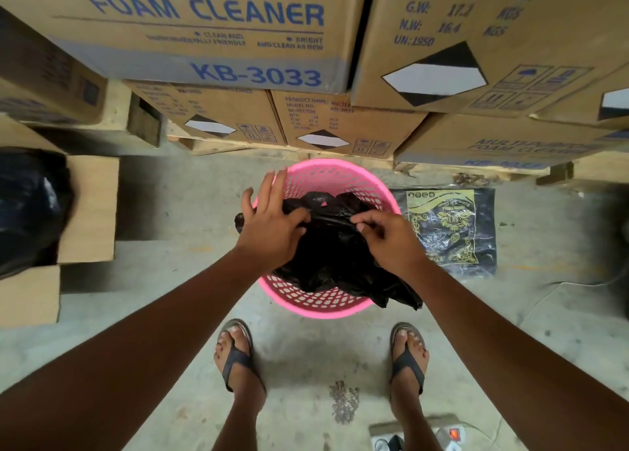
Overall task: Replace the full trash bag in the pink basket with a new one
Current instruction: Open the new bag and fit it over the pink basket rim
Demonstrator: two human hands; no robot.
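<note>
I stand over the pink basket (326,175) on the concrete floor (170,280), with a crumpled black trash bag (333,253) draped across its mouth, directly under my fingers. My left hand (269,226) rests on the bag's left part; its thumb and forefinger press into the plastic while the other fingers (275,185) are spread open and reach out over the basket's left rim. My right hand (388,236) pinches a fold of the bag between thumb and curled fingers (366,221), closed tight on the plastic. A corner of the bag spills over the near rim, below my right hand. Just right of my right hand lies a flat black packet with gold print (449,229) on the floor, beside the basket. Beyond my fingers are stacked cardboard boxes (204,42). Far to the left of my left hand sits a bulging black bag (30,209).
</note>
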